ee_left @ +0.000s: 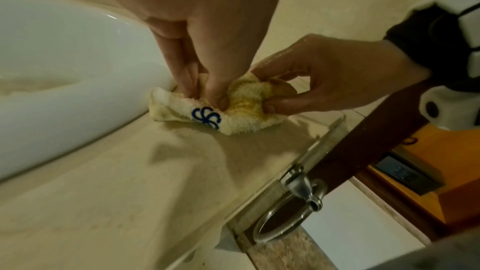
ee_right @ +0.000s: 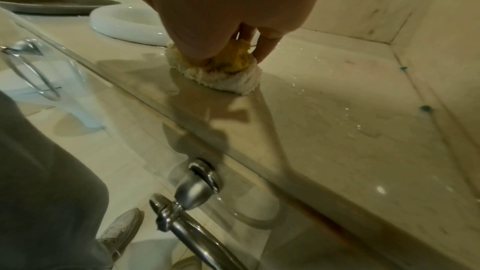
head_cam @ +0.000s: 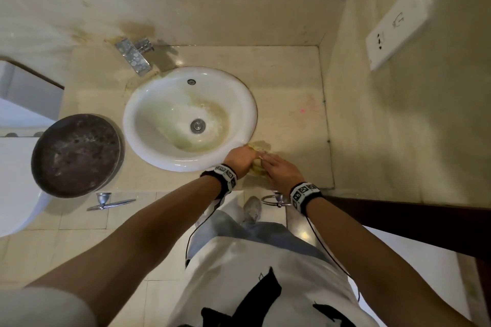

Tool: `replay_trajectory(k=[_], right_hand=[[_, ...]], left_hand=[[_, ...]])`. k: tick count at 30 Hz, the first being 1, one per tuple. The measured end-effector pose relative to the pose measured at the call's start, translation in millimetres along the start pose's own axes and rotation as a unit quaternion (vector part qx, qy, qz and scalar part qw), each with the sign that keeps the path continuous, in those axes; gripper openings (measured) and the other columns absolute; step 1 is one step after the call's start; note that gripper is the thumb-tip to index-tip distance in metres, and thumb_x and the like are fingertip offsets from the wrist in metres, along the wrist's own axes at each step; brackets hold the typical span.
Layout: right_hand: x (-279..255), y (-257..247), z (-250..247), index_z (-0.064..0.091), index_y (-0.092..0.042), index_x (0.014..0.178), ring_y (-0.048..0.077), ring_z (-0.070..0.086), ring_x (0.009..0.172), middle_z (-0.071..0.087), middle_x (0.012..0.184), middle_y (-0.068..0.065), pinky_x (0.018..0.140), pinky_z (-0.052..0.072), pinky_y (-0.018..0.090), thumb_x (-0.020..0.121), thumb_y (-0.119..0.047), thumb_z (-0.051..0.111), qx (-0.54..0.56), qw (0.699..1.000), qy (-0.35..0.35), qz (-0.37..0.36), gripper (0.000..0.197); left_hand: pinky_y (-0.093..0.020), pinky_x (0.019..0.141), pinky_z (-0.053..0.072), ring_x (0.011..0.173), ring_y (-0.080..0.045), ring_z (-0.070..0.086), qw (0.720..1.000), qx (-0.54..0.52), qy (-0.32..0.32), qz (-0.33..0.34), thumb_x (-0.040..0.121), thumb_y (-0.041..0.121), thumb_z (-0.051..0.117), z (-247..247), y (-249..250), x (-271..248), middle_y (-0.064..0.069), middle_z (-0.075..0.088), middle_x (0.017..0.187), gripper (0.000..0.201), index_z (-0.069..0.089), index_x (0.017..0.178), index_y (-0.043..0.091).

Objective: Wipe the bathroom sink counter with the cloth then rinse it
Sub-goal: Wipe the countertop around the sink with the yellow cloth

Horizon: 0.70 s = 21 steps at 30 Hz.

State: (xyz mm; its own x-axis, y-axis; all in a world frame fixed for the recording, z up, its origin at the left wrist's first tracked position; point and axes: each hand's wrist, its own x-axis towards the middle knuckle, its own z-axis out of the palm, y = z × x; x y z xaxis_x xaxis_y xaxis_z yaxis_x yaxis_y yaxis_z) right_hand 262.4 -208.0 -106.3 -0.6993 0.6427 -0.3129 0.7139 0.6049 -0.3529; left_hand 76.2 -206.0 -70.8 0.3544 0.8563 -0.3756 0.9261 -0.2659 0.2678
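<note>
Bunching up the cloth with both hands, we are getting it ready to wipe. The cloth is lying on the surface, just beside the rim of the sink, near the front edge. Our left hand is pinching one end with its fingertips, and our right hand is pinching the other end between thumb and fingers. So both grips are closed on the cloth. We are holding it this way, we think, to fold it into a small pad that is easy to push along. The cloth is looking yellow and dirty in the middle. Water drops are sitting on the surface to the right. The tap is well apart from our hands. Our hands are hiding most of the cloth from above, so we cannot tell how it is folded underneath.
</note>
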Motion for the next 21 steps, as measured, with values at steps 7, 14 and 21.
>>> replay_trajectory(k=[7, 14, 21], right_hand=[[-0.8, -0.1, -13.4, 0.047, -0.006, 0.145, 0.034, 0.045, 0.135, 0.045, 0.152, 0.015, 0.108, 0.045, 0.045, 0.091, -0.009, 0.064, -0.027, 0.999, 0.005, 0.03, 0.057], [-53.4, -9.6, -5.2, 0.06, -0.005, 0.126, 0.032, 0.065, 0.101, 0.063, 0.127, 0.015, 0.079, 0.06, 0.042, 0.07, -0.013, 0.084, -0.051, 0.991, 0.051, -0.116, 0.061], [-64.9, -6.4, 21.4, 0.061, -0.012, 0.133, 0.03, 0.062, 0.121, 0.055, 0.146, 0.009, 0.098, 0.053, 0.042, 0.069, -0.006, 0.082, -0.037, 0.997, 0.007, -0.065, 0.067]], left_hand=[[-0.038, 0.083, 0.048, 0.106, -0.032, 0.061, 0.997, -0.079, 0.012, -0.024, 0.094, 0.011, 0.051, -4.1, 7.6, 5.4, -0.009, 0.062, 0.113, 0.032, 0.06, 0.124, 0.021], [-0.035, 0.066, 0.042, 0.084, -0.029, 0.061, 0.991, -0.035, -0.004, 0.132, 0.093, 0.012, 0.053, 9.9, 10.7, -37.2, -0.01, 0.062, 0.098, 0.031, 0.058, 0.124, 0.014], [-0.036, 0.079, 0.055, 0.105, -0.027, 0.062, 0.986, 0.018, -0.042, 0.161, 0.093, 0.013, 0.059, 36.2, 20.9, -41.3, -0.006, 0.063, 0.125, 0.036, 0.06, 0.129, 0.014]])
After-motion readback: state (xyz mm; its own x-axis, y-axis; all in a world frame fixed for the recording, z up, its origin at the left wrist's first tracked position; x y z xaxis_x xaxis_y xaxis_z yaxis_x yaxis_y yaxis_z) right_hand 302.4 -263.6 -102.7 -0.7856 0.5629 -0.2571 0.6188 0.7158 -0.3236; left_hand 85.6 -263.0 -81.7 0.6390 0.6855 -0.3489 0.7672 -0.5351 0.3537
